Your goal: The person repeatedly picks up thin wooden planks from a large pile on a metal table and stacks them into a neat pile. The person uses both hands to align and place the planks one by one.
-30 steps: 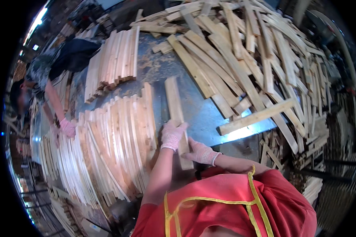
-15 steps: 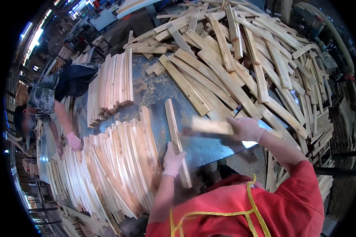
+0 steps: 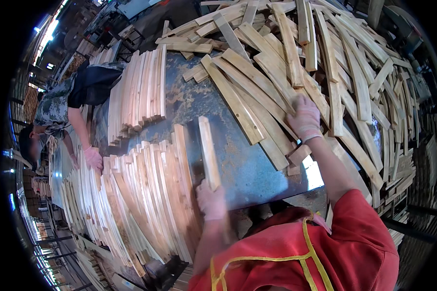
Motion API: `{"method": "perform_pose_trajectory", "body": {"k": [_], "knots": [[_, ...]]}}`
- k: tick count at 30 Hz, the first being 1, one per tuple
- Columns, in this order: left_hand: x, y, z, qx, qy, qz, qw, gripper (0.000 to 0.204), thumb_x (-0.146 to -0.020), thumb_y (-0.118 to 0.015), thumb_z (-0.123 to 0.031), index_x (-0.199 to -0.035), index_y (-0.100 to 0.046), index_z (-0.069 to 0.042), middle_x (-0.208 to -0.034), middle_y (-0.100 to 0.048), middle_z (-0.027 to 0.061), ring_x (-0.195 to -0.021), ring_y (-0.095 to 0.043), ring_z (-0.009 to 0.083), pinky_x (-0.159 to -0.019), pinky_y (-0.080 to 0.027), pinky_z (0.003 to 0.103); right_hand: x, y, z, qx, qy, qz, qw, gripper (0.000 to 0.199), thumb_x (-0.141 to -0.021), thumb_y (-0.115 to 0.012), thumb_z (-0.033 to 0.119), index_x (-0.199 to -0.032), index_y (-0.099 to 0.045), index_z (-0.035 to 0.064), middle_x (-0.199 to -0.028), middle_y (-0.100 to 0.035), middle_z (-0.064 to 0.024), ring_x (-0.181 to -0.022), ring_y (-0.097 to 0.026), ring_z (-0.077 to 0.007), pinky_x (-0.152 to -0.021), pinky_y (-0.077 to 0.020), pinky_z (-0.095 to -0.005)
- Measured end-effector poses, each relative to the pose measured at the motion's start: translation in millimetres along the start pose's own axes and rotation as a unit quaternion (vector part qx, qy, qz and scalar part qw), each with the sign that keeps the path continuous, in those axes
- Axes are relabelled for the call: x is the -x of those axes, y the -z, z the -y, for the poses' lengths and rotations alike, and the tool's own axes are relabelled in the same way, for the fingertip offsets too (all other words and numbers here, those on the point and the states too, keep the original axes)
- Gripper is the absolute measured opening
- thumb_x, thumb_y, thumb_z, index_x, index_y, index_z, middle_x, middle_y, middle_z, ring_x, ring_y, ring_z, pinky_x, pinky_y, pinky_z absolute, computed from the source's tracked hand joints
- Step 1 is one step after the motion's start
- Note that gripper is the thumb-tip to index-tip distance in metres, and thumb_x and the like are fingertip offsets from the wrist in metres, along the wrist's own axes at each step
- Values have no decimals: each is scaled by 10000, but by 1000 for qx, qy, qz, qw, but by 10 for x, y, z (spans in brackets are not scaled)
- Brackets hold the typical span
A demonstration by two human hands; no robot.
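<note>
My left hand (image 3: 212, 200), in a pale pink glove and slightly blurred, is closed around a narrow wooden board (image 3: 209, 150). That board stands out from the hand over the metal table, just right of a row of boards on edge (image 3: 155, 194). Further right, my right hand (image 3: 306, 119), gloved too, reaches onto the loose pile. Its fingers are curled over a long wooden board (image 3: 272, 72), partly hiding it. Below the right wrist lies a short wooden end piece (image 3: 299, 153).
A metal table (image 3: 189, 97), dusted with sawdust, lies under the wood. The jumbled pile of boards (image 3: 354, 82) spreads across the far right. A second stack (image 3: 138, 92) stands at the back left. A co-worker's gloved hand (image 3: 93, 159) touches the row's left part.
My right hand has let go of the blurred short board and moved up and away onto the pile. My left hand has shifted slightly, lifting its board's angle. The view has tilted a little.
</note>
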State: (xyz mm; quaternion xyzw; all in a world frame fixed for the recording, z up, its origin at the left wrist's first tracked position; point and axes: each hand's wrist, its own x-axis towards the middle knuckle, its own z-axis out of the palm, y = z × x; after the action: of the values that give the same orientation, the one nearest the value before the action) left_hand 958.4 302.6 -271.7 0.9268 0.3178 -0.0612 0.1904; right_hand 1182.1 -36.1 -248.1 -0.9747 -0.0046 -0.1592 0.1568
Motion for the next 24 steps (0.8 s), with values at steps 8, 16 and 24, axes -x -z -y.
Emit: {"method": "perform_pose_trajectory", "body": {"k": [8,16,24], "knots": [[-105,125,629,-180,-205,-218,937,635,-895,-742,-379,-1419,-582,-58,-1458,-518,163,-1431,-431,378,-1177,-367,528,820,224,831,-263,-94,181,943,765,-864,-726,287,-1523,-417,53,-1317,-624,-290,-1254,-592,-464,-1051,-503,-529],[-152,48,781,-169,-268,-58,947,843,-894,-719,-519,-1541,-466,-41,-1585,-436,156,-1516,-345,360,-1266,-254,526,1489,-311,2191,-261,178,490,812,461,-932,-629,332,-1281,-595,33,-1139,-724,-286,-1060,-691,-486,-958,-541,-540],[-62,125,748,-175,-205,-20,963,1010,-830,-769,-465,-1647,-315,-82,-1650,-340,151,-1551,-268,380,-1288,-194,540,49,-150,509,-9,-162,297,941,790,-807,-835,333,-1442,-501,1,-1320,-684,-256,-1277,-640,-421,-1084,-514,-461]]}}
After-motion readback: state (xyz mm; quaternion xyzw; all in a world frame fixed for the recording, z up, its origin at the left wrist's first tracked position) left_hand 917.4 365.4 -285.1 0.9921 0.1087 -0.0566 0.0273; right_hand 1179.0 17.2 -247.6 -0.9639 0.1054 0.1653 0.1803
